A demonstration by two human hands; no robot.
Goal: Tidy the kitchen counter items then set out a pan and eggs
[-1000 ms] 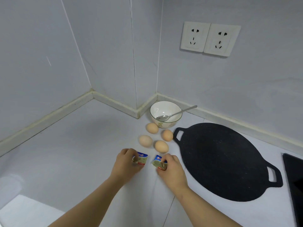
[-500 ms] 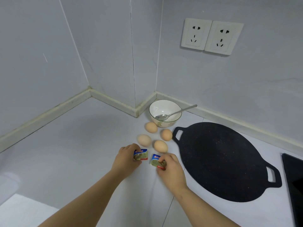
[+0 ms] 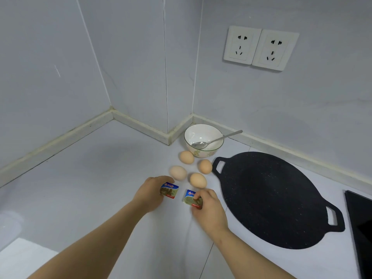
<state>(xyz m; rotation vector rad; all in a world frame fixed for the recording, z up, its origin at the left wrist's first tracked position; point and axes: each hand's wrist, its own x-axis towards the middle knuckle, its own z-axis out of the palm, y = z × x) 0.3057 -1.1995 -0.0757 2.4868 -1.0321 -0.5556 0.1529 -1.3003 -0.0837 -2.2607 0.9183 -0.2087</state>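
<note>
Several brown eggs [image 3: 198, 179] lie on the white counter [image 3: 84, 178] in front of a white bowl [image 3: 203, 138] with a metal spoon [image 3: 216, 138] in it. To their right lies a flat black pan [image 3: 273, 198] with two loop handles. My left hand [image 3: 150, 193] grips one small blue and green butter packet [image 3: 169, 190] just below the eggs. Beside it, my right hand [image 3: 207, 208] pinches a second butter packet [image 3: 191, 198]. Both packets sit low on the counter, side by side.
The counter runs into a wall corner with a jutting column behind the bowl. Two white wall sockets [image 3: 260, 47] sit above the pan. A black cooktop edge [image 3: 360, 228] shows at the far right. A white patch [image 3: 22, 258] lies at the bottom left.
Both hands have slid the two butter packets a little away from me, closer to the eggs, and slightly further apart. Eggs, bowl and pan have stayed put.
</note>
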